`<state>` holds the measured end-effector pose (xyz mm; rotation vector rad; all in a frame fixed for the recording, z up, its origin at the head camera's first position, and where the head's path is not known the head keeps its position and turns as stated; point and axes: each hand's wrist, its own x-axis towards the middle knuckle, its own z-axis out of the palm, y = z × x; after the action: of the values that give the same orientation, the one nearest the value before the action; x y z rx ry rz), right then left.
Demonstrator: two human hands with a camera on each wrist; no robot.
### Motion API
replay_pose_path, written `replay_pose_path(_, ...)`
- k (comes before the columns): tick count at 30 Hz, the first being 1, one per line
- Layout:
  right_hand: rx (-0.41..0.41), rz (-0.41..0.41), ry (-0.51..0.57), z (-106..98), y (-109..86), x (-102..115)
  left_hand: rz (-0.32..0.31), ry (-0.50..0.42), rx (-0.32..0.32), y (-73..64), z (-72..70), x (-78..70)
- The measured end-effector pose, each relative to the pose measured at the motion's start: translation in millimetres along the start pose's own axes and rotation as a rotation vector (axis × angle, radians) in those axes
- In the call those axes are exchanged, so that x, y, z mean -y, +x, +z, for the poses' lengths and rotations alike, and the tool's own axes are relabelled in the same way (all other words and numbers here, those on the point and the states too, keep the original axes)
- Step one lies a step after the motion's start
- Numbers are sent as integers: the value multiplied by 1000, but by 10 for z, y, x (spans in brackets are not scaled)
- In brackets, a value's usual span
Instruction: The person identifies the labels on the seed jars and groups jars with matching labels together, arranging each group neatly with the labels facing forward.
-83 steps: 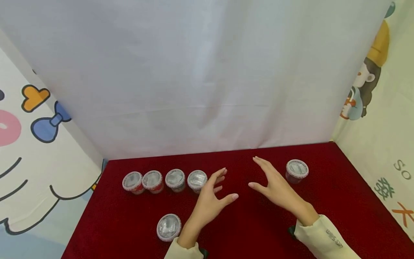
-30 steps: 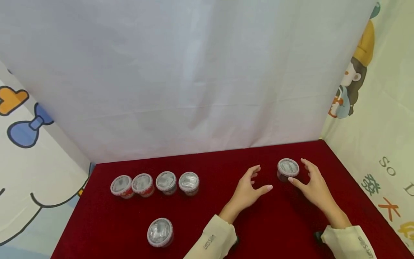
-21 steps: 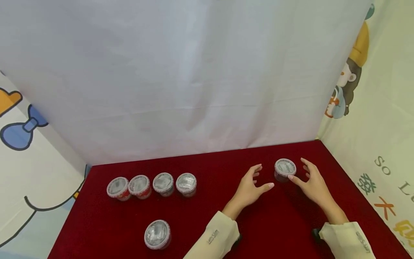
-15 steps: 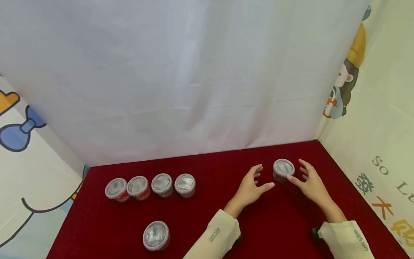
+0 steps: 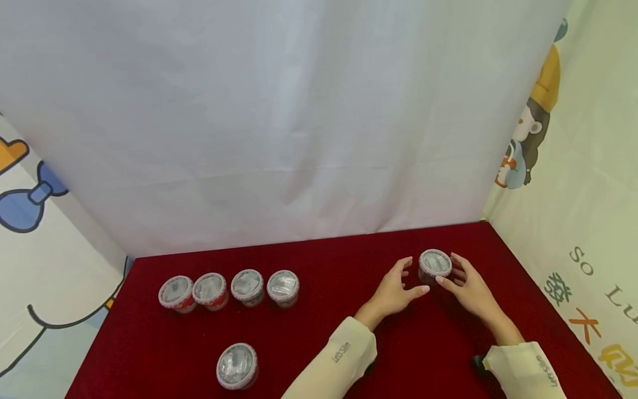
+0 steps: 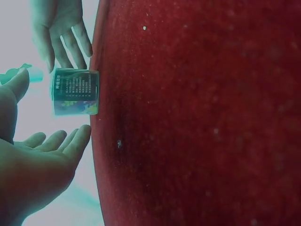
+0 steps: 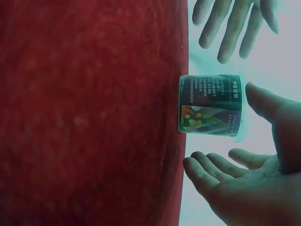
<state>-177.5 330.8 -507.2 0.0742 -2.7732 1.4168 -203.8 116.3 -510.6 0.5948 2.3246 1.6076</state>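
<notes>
A small lidded tub [image 5: 435, 264] stands upright on the red cloth between the two hands, its clear lid facing up. On its left is my left hand [image 5: 393, 290], fingers and thumb spread and a small gap from the tub. My right hand [image 5: 471, 289] is on its other side, thumb near the front of the rim; fingers show apart from the wall in the right wrist view. That view also shows a dark printed label with a colourful picture on the tub [image 7: 210, 105]. White text covers the tub's label [image 6: 75, 89] in the left wrist view.
Several similar tubs stand in a row at the back left, among them a red-sided tub [image 5: 211, 291] and a dark-sided tub [image 5: 247, 287]. Another tub [image 5: 237, 366] stands nearer the front. A white curtain [image 5: 279, 122] rises behind the red-covered table [image 5: 309, 354]; a printed sheet [image 5: 593, 221] borders the right.
Both hands have moved right to either side of the lone tub, and in the last half second they have come closer to it. The head view has turned right. No tub has visibly moved.
</notes>
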Motion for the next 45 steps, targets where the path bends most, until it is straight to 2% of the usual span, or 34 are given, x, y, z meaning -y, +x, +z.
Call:
replay_pose_path(6,11,3,6,14,22,4,-11,-30,23,54,33,-5)
replay_pose_path(17,14,-45,12,48,34,19,-51,-59,64,138,72,-36)
replay_pose_path(24,18,-41,10,59,30,39,-46,-69,49,155,60,-55)
replay_pose_path(30,20,-52,13,47,-21,107,-5,-121,13,105,21,-44)
replay_pose_path(35,57,-81,43,75,-67,235,32,-147,-33,4,-99,-30)
replay_pose_path(39,104,-107,103,108,-114,355,59,-131,-62,-82,-212,-29)
replay_pose_path(45,160,-170,161,224,-178,532,70,-118,-74,-225,-409,-7)
